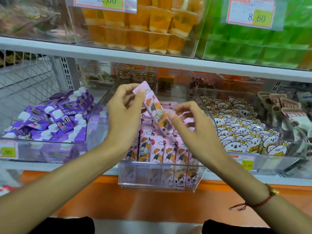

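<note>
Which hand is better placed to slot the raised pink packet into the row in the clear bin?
Probably left: the left hand pinches the pink packet by its top end above the clear bin; the right hand holds nothing.

On my feed, "8.60" reads on the red-bordered paper price card (99,1) clipped to the clear plastic bin of orange jelly cups (135,31) on the upper shelf. The same "8.60" stands on the second red-bordered price card (252,13), fixed to the clear bin of green packs (253,48). "NFC+" is printed on a purple spouted drink pouch (67,108) in the lower left bin. The small yellow-patched price tag (247,163) under the white bear-printed packs (244,132) ends in ".80"; I cannot make out what precedes it. Lettering on the pink cartoon-printed snack packet (154,108) is too blurred to read.
</note>
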Demonstrator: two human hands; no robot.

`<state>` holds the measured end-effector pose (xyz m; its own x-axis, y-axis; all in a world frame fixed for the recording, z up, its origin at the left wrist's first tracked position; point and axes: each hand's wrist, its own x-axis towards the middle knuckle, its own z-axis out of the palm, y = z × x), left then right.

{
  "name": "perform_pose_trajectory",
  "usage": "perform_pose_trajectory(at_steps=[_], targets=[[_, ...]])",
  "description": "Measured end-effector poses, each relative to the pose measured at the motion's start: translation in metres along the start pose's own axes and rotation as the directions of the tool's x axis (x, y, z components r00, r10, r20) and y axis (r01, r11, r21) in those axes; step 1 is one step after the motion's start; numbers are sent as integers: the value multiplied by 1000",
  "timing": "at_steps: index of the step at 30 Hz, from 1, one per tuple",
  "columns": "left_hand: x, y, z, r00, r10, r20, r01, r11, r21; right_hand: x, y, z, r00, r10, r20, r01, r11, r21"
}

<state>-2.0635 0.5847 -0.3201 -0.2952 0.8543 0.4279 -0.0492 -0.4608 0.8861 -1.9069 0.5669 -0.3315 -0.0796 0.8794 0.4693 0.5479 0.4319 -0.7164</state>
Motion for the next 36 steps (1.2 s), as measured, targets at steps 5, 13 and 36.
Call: perform_pose_trajectory(at_steps=[5, 13, 36], targets=[[-16, -2, -2, 966, -132, 224, 144, 989, -35, 0, -11, 3, 983, 43, 179, -80, 976, 202], [-22, -18, -4, 909, -64, 412, -47, 966, 254, 9, -1, 1, 899, 405, 165, -427, 728, 536], [-20, -25, -3, 876, 92, 473, -267, 910, 317, 3, -4, 4, 974, 226, -24, -179, 826, 534]])
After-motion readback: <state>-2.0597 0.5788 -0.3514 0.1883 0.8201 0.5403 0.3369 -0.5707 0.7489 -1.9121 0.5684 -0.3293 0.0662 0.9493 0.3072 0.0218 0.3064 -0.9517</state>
